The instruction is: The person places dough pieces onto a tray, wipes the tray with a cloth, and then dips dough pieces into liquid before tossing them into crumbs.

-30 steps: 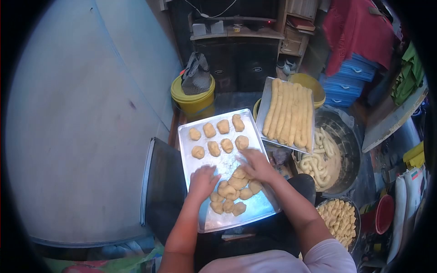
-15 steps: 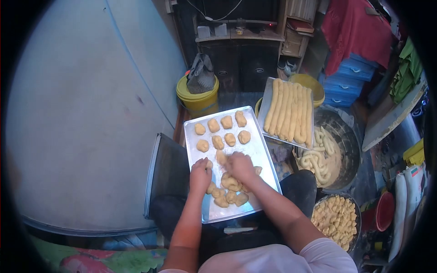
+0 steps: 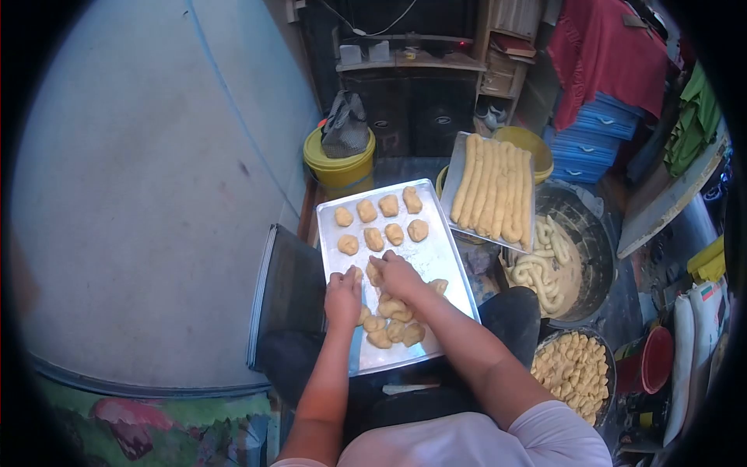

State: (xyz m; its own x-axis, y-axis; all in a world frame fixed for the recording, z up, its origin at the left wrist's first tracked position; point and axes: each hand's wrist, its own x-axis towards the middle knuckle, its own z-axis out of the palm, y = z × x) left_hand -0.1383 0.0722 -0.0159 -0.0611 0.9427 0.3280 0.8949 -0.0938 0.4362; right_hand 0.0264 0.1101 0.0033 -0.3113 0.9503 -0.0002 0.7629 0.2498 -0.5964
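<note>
A metal baking tray (image 3: 447,268) rests across my lap. On its far half, small dough pieces (image 3: 388,205) lie in two spaced rows. Closer to me is a loose heap of dough pieces (image 3: 394,332), partly covered by my right forearm. My left hand (image 3: 342,297), at the tray's left side, has its fingers closed around a dough piece (image 3: 358,275) that is mostly hidden. Just right of it, my right hand (image 3: 397,277) is curled over another dough piece (image 3: 374,272) on the tray, thumb and fingers against it.
Right of the tray, a second tray (image 3: 446,194) carries several long dough rolls (image 3: 492,187). Beyond it stands a dark basin (image 3: 595,272) with dough ropes (image 3: 541,276). A round container of cut dough (image 3: 573,372) sits near my right knee. A yellow bucket (image 3: 338,167) stands behind the tray.
My right hand has moved slightly left and away from me, onto the dough piece in front of it. My left hand stays nearly in place. The view has shifted slightly.
</note>
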